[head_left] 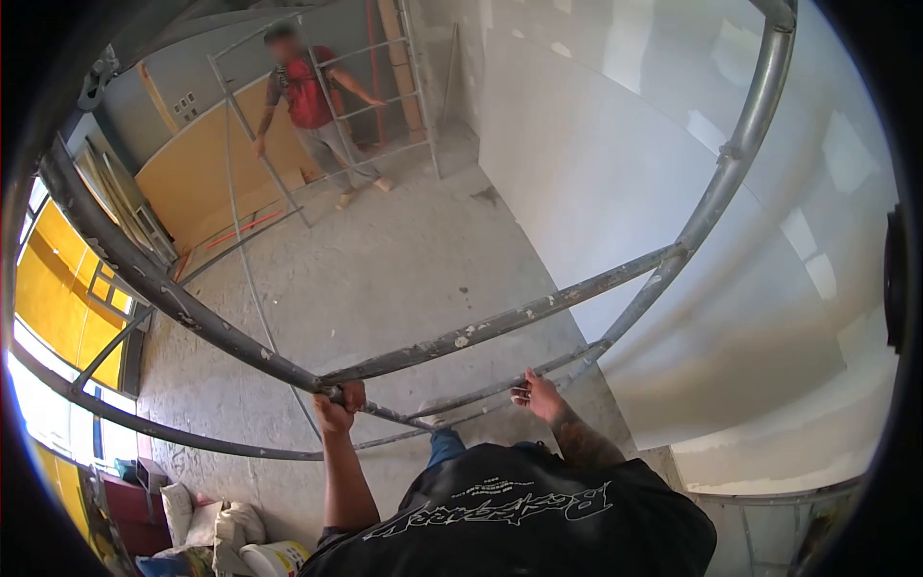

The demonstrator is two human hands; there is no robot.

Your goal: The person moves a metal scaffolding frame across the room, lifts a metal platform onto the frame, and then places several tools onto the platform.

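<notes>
While left hand [341, 404] fists around thick scaffold bar [221, 332], right hand [538, 392] curls over thin rail [577, 360]; white shirt [615, 539] lettering unreadable.

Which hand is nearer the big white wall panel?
Right. The right hand grips a thin bar beside the panel; the left hand grips the rail joint farther away.

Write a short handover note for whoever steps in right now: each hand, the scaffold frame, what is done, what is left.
Left hand: closed around the scaffold frame where its bars meet.
Right hand: gripping the thinner lower bar.
Another person stands across the concrete floor, holding a second frame.
A white board stands at the right; sacks and a bucket are lower left.
Done: both hands on the frame.
Left: frame not released.
</notes>
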